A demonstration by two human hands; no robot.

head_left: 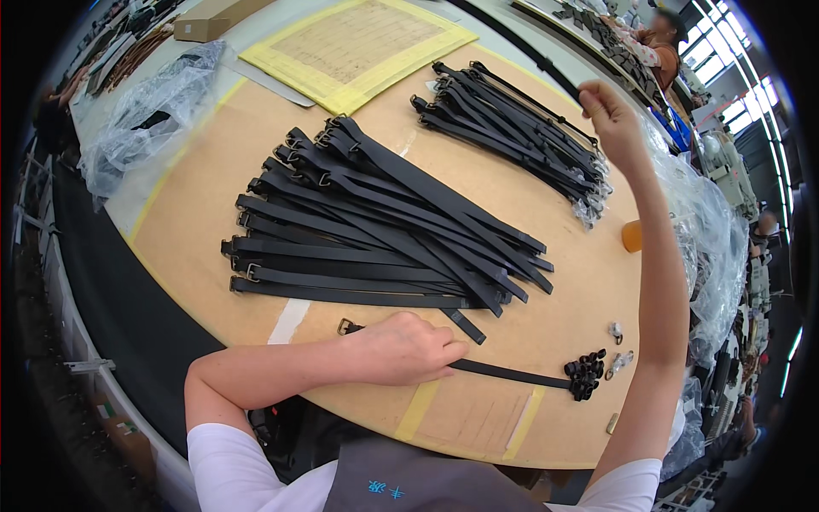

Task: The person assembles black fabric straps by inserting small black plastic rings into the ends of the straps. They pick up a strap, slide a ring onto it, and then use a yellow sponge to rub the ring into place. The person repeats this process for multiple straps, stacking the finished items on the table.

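Observation:
Near the front of the table my left hand [403,348] is closed over a black strap [512,372]. Its buckle [348,327] shows left of the hand, and its other end reaches a heap of small black loops [585,375]. My right hand [612,121] is raised at the far right, its fingers pinched on the end of another black strap [512,38] that runs up to the left out of view. Mid-table lies a large fanned pile of black buckled straps [367,222], just beyond my left hand.
A second bundle of black straps [512,128] lies farther back, ends in clear plastic. Behind is a yellow-taped board [358,51]. Plastic film [162,119] lies at left. An orange cup-like object [631,236] and small metal rings [615,333] sit near my right arm.

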